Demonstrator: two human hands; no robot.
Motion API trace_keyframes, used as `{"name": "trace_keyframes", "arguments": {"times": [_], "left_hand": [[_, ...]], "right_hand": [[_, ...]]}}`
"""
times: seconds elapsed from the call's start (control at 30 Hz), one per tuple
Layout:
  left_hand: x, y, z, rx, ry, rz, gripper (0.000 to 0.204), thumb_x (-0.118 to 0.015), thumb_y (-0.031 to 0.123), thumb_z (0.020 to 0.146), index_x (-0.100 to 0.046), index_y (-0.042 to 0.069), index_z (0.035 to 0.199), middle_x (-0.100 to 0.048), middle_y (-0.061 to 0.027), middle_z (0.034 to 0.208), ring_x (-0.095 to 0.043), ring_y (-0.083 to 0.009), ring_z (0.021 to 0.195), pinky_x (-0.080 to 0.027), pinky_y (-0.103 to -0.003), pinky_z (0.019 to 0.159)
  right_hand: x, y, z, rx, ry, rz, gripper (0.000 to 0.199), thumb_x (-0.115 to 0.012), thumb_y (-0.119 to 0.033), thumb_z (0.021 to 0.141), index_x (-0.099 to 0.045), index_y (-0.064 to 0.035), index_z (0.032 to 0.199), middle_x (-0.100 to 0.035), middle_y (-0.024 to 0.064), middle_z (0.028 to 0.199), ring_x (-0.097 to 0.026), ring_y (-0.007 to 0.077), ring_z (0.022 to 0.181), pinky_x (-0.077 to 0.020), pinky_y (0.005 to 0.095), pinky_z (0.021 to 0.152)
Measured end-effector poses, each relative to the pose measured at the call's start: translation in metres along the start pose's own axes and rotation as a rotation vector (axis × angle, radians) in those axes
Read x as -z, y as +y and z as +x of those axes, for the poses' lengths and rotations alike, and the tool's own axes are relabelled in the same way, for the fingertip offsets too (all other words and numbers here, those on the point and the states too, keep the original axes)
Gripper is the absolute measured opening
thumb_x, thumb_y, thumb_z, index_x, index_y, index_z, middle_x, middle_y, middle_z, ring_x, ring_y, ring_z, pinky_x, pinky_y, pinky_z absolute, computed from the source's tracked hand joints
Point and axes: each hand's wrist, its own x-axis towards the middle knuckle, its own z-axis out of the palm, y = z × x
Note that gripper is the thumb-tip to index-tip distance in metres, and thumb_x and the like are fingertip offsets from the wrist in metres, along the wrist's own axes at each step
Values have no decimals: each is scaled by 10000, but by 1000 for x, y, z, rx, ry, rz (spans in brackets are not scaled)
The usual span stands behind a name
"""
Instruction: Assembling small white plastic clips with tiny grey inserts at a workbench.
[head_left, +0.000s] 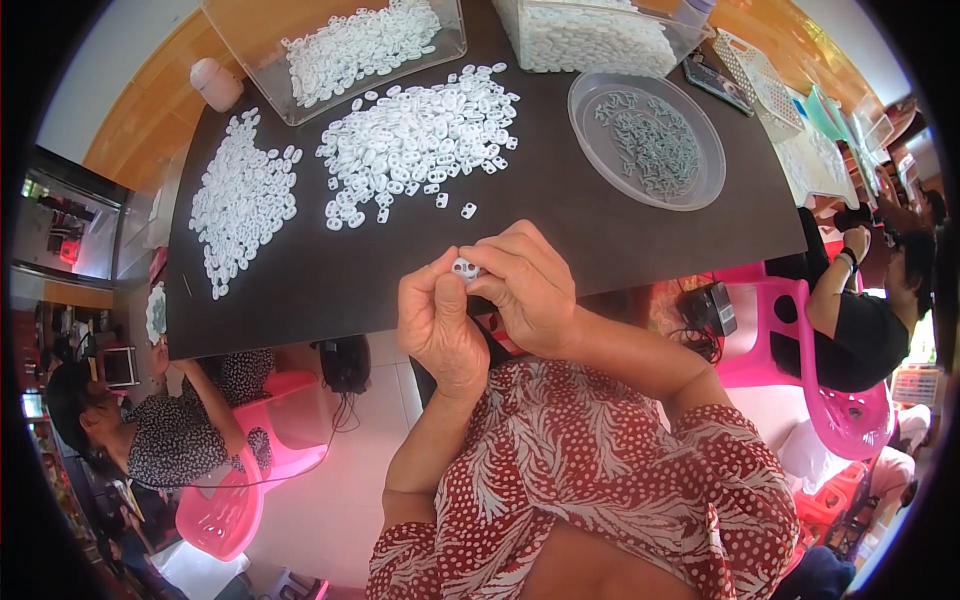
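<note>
Hands [485, 300] meet fingertip-to-fingertip, pinching small white plastic piece [465, 268].

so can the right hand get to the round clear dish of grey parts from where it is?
Probably yes. The right hand is pinching a small white piece together with the left hand, so it is busy, but the dark tabletop between it and the clear dish is bare.
</note>
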Motion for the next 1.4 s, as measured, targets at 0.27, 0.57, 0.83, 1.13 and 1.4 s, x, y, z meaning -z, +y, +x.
{"name": "trace_keyframes", "arguments": {"times": [0.27,0.57,0.83,1.13,1.4], "left_hand": [[-3,3,-1,-8,18,1,234,-564,165,930,-565,-40,1042,-592,-66,939,-551,-97,822,-472,-228,745],[-7,-6,-5,-23,41,54,235,-530,191,951,-547,-24,1045,-551,-39,931,-520,-76,807,-455,-215,711],[-8,-10,-6,-30,57,103,217,-507,199,963,-533,-12,1007,-514,-17,892,-481,-59,772,-426,-205,678],[-3,-13,-6,-77,66,221,204,-498,164,967,-560,-24,1013,-535,-18,899,-490,-65,775,-428,-213,681],[4,-1,18,176,-34,360,245,-508,119,951,-576,-39,1126,-626,-70,839,-556,-81,676,-458,-200,594]], "right_hand": [[-5,-2,0,-21,21,-19,302,-703,6,682,-586,44,957,-593,137,871,-542,264,715,-462,332,587],[-6,1,-2,-50,6,-19,253,-654,-14,769,-567,34,1002,-597,153,904,-546,274,717,-461,338,607],[-11,4,-3,-30,42,-8,315,-681,42,657,-553,30,945,-565,135,812,-505,259,655,-429,326,547],[-11,3,1,-26,27,-19,297,-663,67,656,-549,26,927,-563,131,799,-503,265,653,-431,335,554],[17,23,19,-294,-108,14,113,-652,16,738,-600,-14,833,-591,104,768,-556,259,684,-454,339,589]]}}
